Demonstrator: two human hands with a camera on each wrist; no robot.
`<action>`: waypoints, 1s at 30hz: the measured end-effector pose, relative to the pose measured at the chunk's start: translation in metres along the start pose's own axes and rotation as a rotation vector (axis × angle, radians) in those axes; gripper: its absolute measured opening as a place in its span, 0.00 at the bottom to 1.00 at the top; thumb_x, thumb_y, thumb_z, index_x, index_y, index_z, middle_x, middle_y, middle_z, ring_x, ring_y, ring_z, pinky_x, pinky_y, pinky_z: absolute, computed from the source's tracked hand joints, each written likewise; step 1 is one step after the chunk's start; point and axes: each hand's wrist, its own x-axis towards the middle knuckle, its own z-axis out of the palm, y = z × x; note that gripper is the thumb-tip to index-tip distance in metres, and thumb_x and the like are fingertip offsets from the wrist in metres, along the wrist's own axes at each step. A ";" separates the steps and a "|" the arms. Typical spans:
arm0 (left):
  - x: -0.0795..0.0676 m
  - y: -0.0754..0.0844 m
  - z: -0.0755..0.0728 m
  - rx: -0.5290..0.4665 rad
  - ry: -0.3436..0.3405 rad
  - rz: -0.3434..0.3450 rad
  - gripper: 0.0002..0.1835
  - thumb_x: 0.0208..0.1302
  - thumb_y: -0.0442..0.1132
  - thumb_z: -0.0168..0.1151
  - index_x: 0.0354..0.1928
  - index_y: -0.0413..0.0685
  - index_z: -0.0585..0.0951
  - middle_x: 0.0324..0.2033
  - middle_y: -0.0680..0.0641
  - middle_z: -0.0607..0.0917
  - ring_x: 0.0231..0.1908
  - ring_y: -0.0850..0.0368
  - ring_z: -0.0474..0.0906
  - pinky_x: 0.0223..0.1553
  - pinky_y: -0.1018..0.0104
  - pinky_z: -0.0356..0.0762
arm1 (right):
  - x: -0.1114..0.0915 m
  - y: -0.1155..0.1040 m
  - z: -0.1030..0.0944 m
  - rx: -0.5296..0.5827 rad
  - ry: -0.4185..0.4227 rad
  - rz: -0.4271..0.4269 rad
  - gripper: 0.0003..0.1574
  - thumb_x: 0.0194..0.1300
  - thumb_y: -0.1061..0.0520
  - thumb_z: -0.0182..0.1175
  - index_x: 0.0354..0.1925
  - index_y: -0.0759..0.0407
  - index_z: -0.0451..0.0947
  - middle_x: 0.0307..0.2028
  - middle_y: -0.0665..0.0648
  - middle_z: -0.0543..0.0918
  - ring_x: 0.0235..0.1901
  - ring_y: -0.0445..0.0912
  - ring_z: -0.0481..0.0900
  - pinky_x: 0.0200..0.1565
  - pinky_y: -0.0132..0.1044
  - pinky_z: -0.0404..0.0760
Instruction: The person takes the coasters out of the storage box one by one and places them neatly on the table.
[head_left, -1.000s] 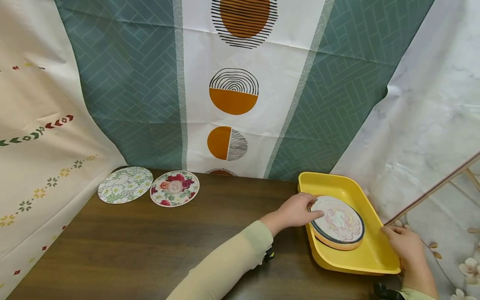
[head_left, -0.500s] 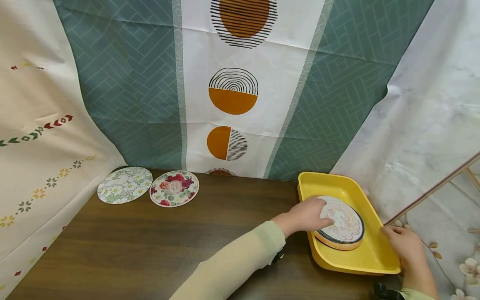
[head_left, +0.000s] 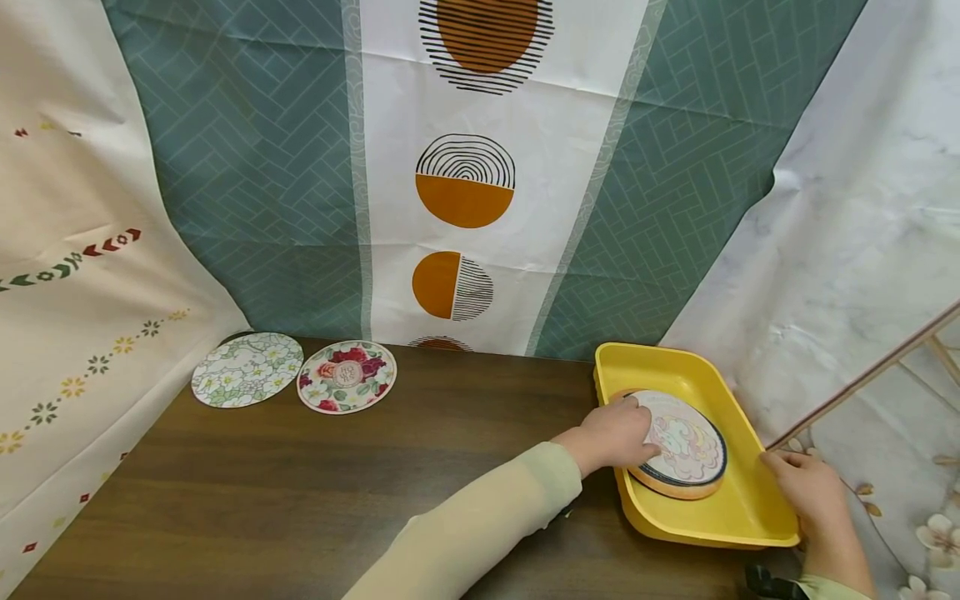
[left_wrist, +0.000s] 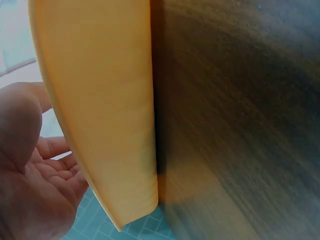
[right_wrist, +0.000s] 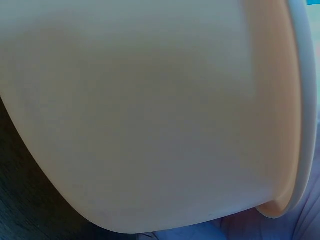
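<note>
A stack of round mats [head_left: 686, 446] lies inside the yellow tray [head_left: 738, 508]; the top one is white with a pink-and-yellow drawing and a dark rim. My left hand [head_left: 617, 432] reaches over the tray's left rim, thumb and fingers at the stack's left edge. In the left wrist view, the tray's outer wall [left_wrist: 100, 100] stands between the camera and the bent fingers [left_wrist: 62, 172], so their contact with the mats is hidden. My right hand [head_left: 813, 492] holds the tray's right rim. The tray wall [right_wrist: 150, 125] fills most of the right wrist view.
On the dark wooden table [head_left: 315, 500], a green-and-white floral round mat [head_left: 247, 370] and a red floral one [head_left: 347, 377] lie side by side at the far left. Patterned cloth [head_left: 465, 208] hangs behind the table, with pale cloth along both sides.
My left hand has moved a little right and down over the stack's left edge, and its fingers have bent more. The right hand, tray and stack have stayed put.
</note>
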 end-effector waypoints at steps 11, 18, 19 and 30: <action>0.009 0.009 0.007 0.176 -0.053 -0.025 0.21 0.80 0.69 0.59 0.51 0.68 0.92 0.51 0.60 0.84 0.52 0.64 0.74 0.62 0.68 0.76 | 0.002 0.001 0.000 -0.023 -0.003 -0.009 0.40 0.84 0.44 0.55 0.65 0.84 0.74 0.62 0.86 0.72 0.54 0.73 0.77 0.46 0.57 0.87; 0.012 0.016 0.010 0.231 -0.121 -0.093 0.24 0.80 0.72 0.55 0.57 0.71 0.91 0.58 0.60 0.83 0.56 0.62 0.73 0.56 0.65 0.81 | 0.001 0.000 0.000 -0.019 0.006 0.001 0.39 0.84 0.45 0.55 0.63 0.84 0.75 0.61 0.86 0.73 0.53 0.72 0.77 0.42 0.52 0.87; 0.013 0.017 0.010 0.246 -0.131 -0.098 0.24 0.81 0.72 0.55 0.58 0.71 0.91 0.58 0.60 0.83 0.57 0.62 0.73 0.56 0.66 0.81 | 0.000 0.001 0.000 -0.019 0.007 0.002 0.39 0.84 0.45 0.55 0.63 0.84 0.75 0.61 0.85 0.73 0.53 0.72 0.77 0.41 0.51 0.86; 0.020 0.019 0.013 0.283 -0.183 -0.145 0.24 0.82 0.69 0.54 0.59 0.69 0.90 0.57 0.57 0.81 0.52 0.61 0.72 0.49 0.66 0.80 | 0.001 0.000 -0.002 -0.028 -0.006 -0.005 0.40 0.84 0.44 0.54 0.64 0.84 0.75 0.66 0.86 0.70 0.56 0.73 0.75 0.46 0.53 0.85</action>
